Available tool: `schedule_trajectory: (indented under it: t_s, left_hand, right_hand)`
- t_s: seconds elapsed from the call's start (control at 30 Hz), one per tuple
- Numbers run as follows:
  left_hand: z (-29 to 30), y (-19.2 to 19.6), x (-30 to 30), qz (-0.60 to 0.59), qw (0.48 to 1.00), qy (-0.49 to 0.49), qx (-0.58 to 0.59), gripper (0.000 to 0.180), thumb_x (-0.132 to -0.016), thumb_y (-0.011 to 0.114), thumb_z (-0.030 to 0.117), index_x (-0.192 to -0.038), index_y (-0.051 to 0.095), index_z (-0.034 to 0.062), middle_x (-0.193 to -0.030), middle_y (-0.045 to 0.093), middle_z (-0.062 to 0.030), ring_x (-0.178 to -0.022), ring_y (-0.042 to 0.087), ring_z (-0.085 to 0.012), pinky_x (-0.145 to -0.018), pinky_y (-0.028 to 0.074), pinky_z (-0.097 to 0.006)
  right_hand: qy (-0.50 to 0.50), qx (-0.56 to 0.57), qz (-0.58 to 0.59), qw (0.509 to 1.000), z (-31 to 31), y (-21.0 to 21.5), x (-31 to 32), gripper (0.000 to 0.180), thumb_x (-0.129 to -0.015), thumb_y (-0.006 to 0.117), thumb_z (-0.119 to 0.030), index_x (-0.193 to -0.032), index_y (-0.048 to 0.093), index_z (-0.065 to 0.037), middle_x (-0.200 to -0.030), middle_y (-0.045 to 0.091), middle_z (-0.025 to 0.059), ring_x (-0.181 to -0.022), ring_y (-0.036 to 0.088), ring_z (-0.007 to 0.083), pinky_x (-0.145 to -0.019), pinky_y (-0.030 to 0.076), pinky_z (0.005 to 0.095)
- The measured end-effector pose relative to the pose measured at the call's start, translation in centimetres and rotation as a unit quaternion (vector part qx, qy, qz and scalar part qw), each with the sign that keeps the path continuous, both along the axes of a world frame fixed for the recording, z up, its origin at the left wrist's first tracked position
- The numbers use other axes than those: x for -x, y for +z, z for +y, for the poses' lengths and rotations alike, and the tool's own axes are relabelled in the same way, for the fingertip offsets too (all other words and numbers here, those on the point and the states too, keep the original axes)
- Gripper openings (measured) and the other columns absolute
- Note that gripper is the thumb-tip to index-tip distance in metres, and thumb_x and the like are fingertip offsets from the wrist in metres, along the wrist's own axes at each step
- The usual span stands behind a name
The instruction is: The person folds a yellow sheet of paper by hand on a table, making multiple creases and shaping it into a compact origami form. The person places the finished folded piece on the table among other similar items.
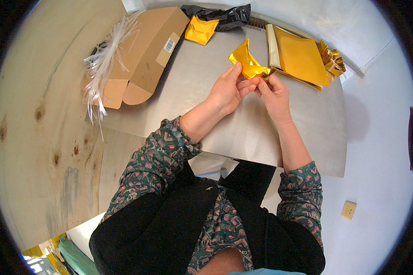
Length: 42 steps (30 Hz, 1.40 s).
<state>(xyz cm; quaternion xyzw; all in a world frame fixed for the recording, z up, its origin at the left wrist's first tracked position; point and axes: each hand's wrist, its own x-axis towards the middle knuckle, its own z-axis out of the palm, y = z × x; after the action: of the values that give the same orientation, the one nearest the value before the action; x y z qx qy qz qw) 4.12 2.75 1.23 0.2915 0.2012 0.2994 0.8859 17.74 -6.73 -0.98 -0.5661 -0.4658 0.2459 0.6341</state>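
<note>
A shiny gold paper ingot is held up over the metal table, its two pointed ends rising at left and right. My left hand grips its near left side, thumb on the front face. At its right end, the thumb and fingers of my right hand pinch the lower edge. Farther off, a flat folded piece of gold paper lies on the table. To the right rests a stack of gold paper sheets, and beside it a bundle of pleated gold paper.
An open cardboard box lies at the left, with white plastic strips hanging over it. Black plastic is bunched at the back of the metal table. A plywood panel borders the left; a white wall with an outlet the right.
</note>
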Motion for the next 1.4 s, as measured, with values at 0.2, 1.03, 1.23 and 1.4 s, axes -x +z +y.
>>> schedule_trajectory:
  t_s: [0.2,1.03,1.23,1.4]
  left_hand:
    - [0.4,-0.6,-0.2,-0.04,0.999,-0.016,-0.002,0.034,-0.113,0.043,0.032,-0.125,0.052,0.0018,-0.116,0.064,-0.0115,-0.103,0.071,-0.021,-0.091,0.062,-0.033]
    - [-0.4,0.0,0.4,0.017,0.997,-0.006,-0.081,0.036,-0.113,0.04,0.033,-0.13,0.051,0.0024,-0.125,0.065,-0.015,-0.11,0.072,-0.0257,-0.095,0.06,-0.037]
    - [-0.7,0.0,0.5,0.043,0.993,-0.007,-0.108,0.038,-0.113,0.042,0.033,-0.131,0.053,0.0025,-0.12,0.067,-0.015,-0.102,0.074,-0.0244,-0.087,0.061,-0.035]
    - [1.8,0.2,3.5,0.254,0.946,-0.081,-0.185,0.039,-0.109,0.051,0.037,-0.12,0.062,0.0008,-0.096,0.074,-0.0118,-0.07,0.074,-0.0189,-0.059,0.062,-0.029]
  right_hand:
    - [-0.01,-0.026,0.037,0.999,0.0,0.7,0.6,0.015,-0.103,0.067,-0.016,-0.094,0.065,-0.003,-0.082,0.066,-0.0002,-0.073,0.061,0.0069,-0.066,0.051,0.0232]
    - [-0.055,-0.083,0.041,0.994,-0.6,1.5,0.1,0.014,-0.104,0.063,-0.015,-0.103,0.068,-0.002,-0.084,0.069,0.0034,-0.075,0.064,0.0092,-0.068,0.053,0.0248]
    - [-0.033,-0.103,0.133,0.985,-1.1,1.5,-0.5,0.015,-0.105,0.061,-0.017,-0.106,0.067,-0.003,-0.086,0.068,0.0027,-0.076,0.064,0.0106,-0.071,0.054,0.0271]
    - [-0.074,0.004,0.072,0.995,-1.0,0.6,-1.6,0.013,-0.104,0.062,-0.017,-0.106,0.067,-0.006,-0.093,0.067,-0.0001,-0.082,0.063,0.0091,-0.074,0.052,0.0267]
